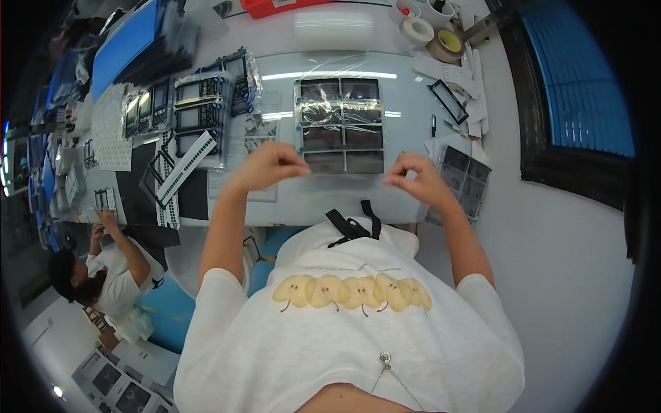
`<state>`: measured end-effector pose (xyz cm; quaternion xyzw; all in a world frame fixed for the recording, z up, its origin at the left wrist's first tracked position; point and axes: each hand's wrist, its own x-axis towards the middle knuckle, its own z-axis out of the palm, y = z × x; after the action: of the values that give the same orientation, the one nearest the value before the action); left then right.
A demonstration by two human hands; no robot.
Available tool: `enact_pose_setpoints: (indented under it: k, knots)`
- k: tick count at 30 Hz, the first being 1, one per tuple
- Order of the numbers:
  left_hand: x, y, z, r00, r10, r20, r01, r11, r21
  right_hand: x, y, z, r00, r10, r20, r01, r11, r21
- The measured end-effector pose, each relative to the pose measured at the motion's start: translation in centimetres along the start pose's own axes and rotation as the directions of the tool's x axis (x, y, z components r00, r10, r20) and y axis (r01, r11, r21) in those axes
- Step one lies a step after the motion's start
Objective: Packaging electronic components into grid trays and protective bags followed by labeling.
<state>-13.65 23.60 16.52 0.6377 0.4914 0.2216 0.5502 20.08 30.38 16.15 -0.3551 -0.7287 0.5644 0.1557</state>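
Observation:
In front of me on the table lies a block of dark rectangular panels (pixel 343 138) in two columns, with small green tabs along its left edge. Clear plastic film (pixel 337 109) covers it, wrinkled and catching the light. My left hand (pixel 273 165) is closed in a pinch at the near left corner of the film. On the other side, my right hand (pixel 415 177) pinches near the film's right corner. The film's edge between my fingers is see-through and hard to make out.
Bagged black frames (pixel 200 113) and white strips with green dots (pixel 186 168) lie to the left. A second panel sheet (pixel 463 177), a single black frame (pixel 448 102), a pen (pixel 433 125) and tape rolls (pixel 446 44) are on the right. Another person (pixel 113 268) works at far left.

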Motion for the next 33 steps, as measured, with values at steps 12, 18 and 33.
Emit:
enact_pose_setpoints:
  k: [12, 18, 33]
  knots:
    - [5.8, -6.8, 1.1, 0.859, -0.222, -0.461, 0.16, 0.973, -0.169, 9.5, 5.8, -1.2, 0.966, 0.256, -0.039, -0.258, 0.964, -0.058]
    - [6.3, -8.8, 2.2, 0.687, -0.15, -0.711, 0.211, 0.977, -0.003, 9.6, 5.2, 0.1, 0.951, 0.275, -0.143, -0.303, 0.922, -0.239]
    - [9.0, -9.3, 4.7, 0.719, -0.326, -0.614, 0.02, 0.893, -0.45, 10.8, 10.9, 1.4, 0.911, 0.405, -0.082, -0.277, 0.747, 0.604]
